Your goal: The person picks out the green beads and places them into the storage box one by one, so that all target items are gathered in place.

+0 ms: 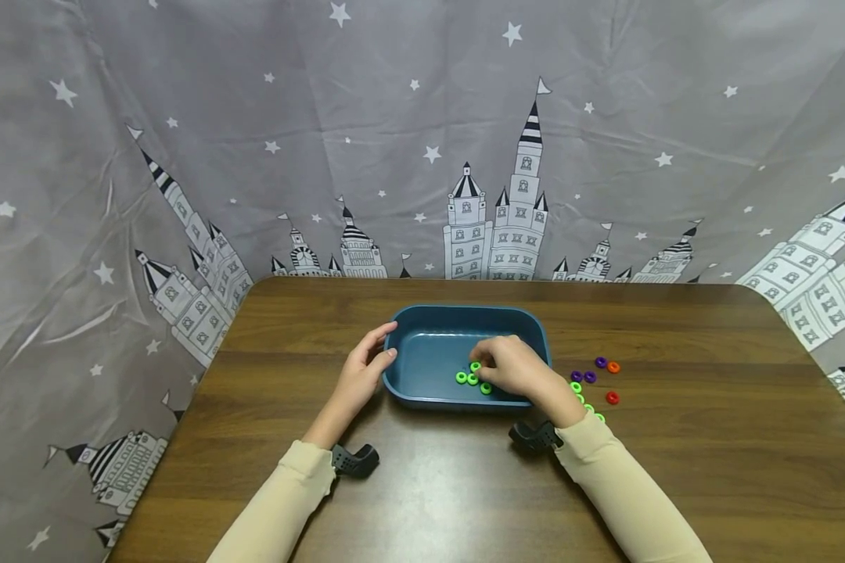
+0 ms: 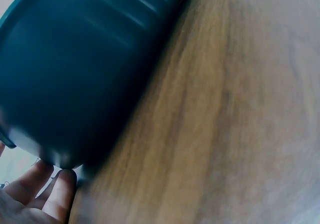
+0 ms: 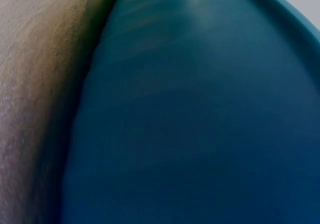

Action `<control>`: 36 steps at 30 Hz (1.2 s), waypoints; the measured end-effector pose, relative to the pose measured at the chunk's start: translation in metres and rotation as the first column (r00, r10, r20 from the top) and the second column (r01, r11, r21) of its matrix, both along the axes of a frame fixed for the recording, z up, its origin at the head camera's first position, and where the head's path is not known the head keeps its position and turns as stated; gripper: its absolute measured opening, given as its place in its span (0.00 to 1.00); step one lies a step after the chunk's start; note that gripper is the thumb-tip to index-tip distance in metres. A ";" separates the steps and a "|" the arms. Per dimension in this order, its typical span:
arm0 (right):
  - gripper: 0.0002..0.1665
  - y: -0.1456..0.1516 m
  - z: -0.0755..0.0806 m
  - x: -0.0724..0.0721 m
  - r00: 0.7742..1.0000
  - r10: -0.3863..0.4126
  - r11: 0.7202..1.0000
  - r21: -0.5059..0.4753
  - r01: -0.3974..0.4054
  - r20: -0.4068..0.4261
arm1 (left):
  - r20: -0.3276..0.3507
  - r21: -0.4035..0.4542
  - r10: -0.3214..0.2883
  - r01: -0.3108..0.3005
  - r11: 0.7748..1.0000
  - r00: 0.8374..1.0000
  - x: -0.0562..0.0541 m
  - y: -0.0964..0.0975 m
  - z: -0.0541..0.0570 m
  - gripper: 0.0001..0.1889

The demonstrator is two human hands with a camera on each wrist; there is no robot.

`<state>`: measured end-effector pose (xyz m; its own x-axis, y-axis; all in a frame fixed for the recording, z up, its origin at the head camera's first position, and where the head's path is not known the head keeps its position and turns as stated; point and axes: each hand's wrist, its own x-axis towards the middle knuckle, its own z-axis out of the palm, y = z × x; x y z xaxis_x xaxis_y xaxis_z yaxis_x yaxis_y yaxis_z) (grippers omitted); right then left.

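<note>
A dark blue-green rectangular tray (image 1: 440, 404) stands on the wooden table. My left hand (image 1: 361, 365) is at its left end, with fairly straight fingers and the thumb beside the rim. In the left wrist view, fingertips (image 2: 62, 186) meet the outer wall of the tray (image 2: 75, 74). Over the tray's right half, my right hand (image 1: 510, 363) reaches in with bent fingers pointing down. One small green ring (image 1: 475, 367) is right at its fingertips; I cannot tell whether they pinch it. Other green rings (image 1: 461, 378) lie close by on the tray floor. The right wrist view has only the tray's outer wall (image 3: 190, 109) and the table.
Right of the tray, several green rings (image 1: 576, 387) lie in a slanting row, partly behind my right forearm. Purple rings (image 1: 601, 362), an orange ring (image 1: 613, 367) and a red ring (image 1: 612, 398) lie beside them. A grey castle-print curtain (image 1: 394, 117) hangs behind the table.
</note>
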<state>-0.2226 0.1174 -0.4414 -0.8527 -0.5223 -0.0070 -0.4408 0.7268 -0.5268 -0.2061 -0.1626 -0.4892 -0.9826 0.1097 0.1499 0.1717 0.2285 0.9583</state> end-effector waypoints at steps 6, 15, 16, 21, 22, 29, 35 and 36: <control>0.09 -0.001 -0.001 0.001 1.000 -0.014 1.000 0.017 0.014 -0.007 | 0.005 -0.003 0.001 -0.001 1.000 1.000 0.000 -0.001 -0.002 0.24; 0.06 0.000 0.000 0.001 0.999 -0.013 0.999 0.039 0.015 -0.032 | 0.007 0.012 0.006 -0.006 1.000 1.000 -0.001 0.000 -0.001 0.24; 0.06 0.000 0.000 0.001 0.999 -0.015 0.999 0.040 0.016 -0.030 | 0.007 0.011 0.005 -0.005 1.000 1.000 -0.001 0.001 -0.001 0.24; 0.07 0.000 -0.001 0.001 0.999 -0.027 0.998 0.053 0.028 -0.022 | 0.005 0.008 0.002 -0.002 1.000 1.000 -0.001 0.001 0.000 0.24; 0.08 0.000 -0.001 0.001 0.999 -0.030 0.998 0.054 0.031 -0.023 | 0.002 0.005 0.001 -0.001 1.000 1.000 -0.001 0.001 0.000 0.24; 0.09 0.000 -0.001 0.003 0.998 -0.043 0.997 0.060 0.045 -0.036 | 0.001 0.005 0.000 0.000 1.000 1.000 -0.001 0.001 0.000 0.23; 0.10 -0.001 0.001 0.003 0.998 -0.047 0.997 0.064 0.049 -0.036 | 0.000 0.002 0.000 0.000 1.000 1.000 -0.001 0.000 -0.001 0.24; 0.10 -0.001 0.001 0.003 0.998 -0.047 0.997 0.064 0.049 -0.035 | 0.001 0.003 0.001 -0.001 1.000 1.000 -0.001 0.000 -0.001 0.24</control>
<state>-0.2191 0.1162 -0.4401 -0.8772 -0.4799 -0.0109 -0.4209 0.7798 -0.4634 -0.2071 -0.1628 -0.4901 -0.9828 0.1084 0.1495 0.1708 0.2253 0.9592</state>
